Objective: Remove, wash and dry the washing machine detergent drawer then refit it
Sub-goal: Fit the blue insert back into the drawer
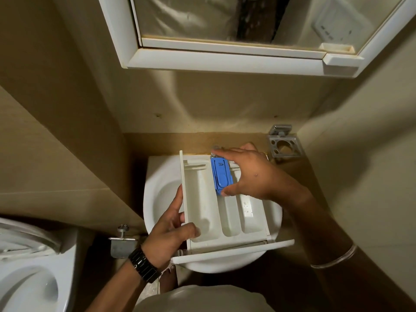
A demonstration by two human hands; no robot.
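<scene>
Person's lap: pale cloth at the bottom edge, nearest the camera, below both forearms.
Walls: beige tiled surfaces close in on the left, the back and the right.
Mirror cabinet (225, 61): white-framed, mounted high on the back wall, above the basin.
Toilet (27, 287): white, in the lower left corner, its lid raised.
Washbasin (162, 194): white and rounded, set against the back wall, directly under the drawer.
Detergent drawer (202, 199): white plastic, out of the machine and held over the washbasin, open side up, front panel toward the person; three long compartments run front to back.
Left hand (173, 230): grips the drawer's left side wall near the front, thumb curled over the rim into the left compartment, fingers outside the wall.
Right hand (249, 174): reaches over the rear of the drawer; its thumb touches the near end of the blue insert while the fingers stretch past the far end. Whether it truly pinches the insert cannot be told.
Blue insert (221, 176): a narrow blue cap in the rear of the middle compartment.
Wall holder (283, 143): metal bracket with round openings, on the wall right of the washbasin.
Angle valve (122, 240): metal fitting low on the wall, between toilet and washbasin.
Watch (144, 264): black band on the left wrist.
Bangle (335, 257): thin metal ring on the right forearm.
</scene>
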